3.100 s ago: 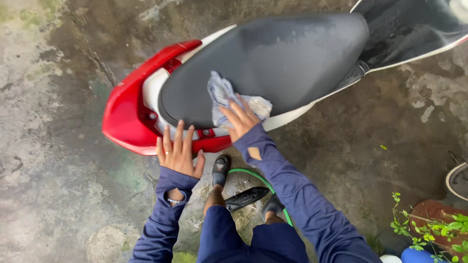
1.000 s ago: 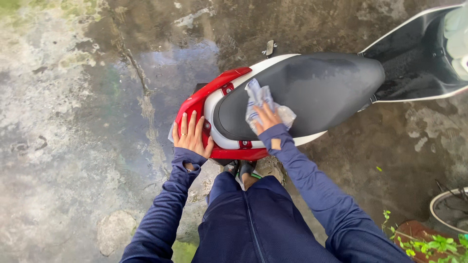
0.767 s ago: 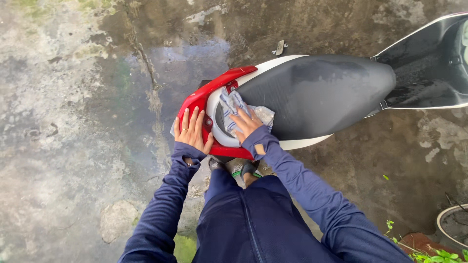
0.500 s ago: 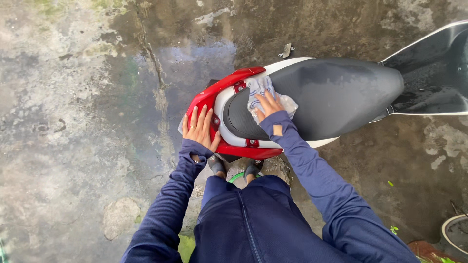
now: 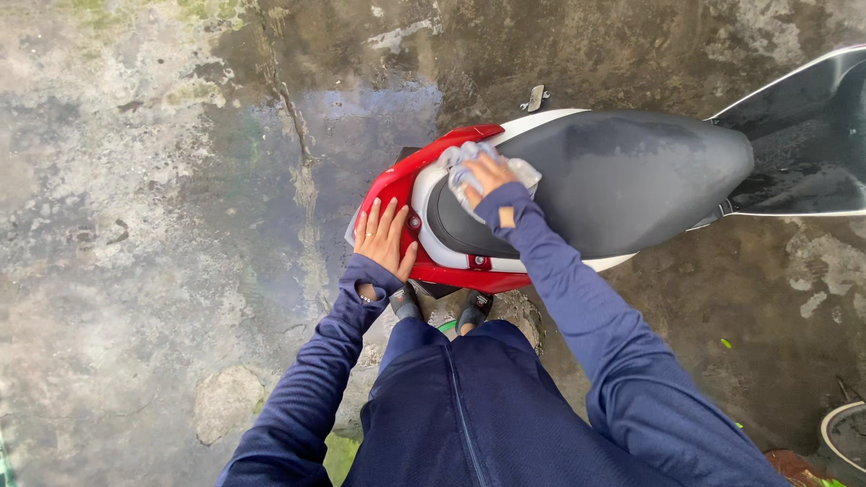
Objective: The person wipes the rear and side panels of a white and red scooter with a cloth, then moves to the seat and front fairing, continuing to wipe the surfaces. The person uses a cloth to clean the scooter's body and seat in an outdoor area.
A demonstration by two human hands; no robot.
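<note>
Right hand (image 5: 488, 174): presses a crumpled pale cloth (image 5: 469, 162) flat-palmed on the rear end of the black seat (image 5: 622, 180).
Left hand (image 5: 385, 239): fingers spread — resting on the red tail panel (image 5: 390, 185) behind the seat, gripping nothing.

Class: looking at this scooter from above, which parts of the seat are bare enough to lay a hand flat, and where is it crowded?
The black seat is bare from the cloth forward to the footwell. The rear end is crowded: the right hand presses the cloth at the seat's back edge, and the left hand lies flat on the red tail panel.
</note>
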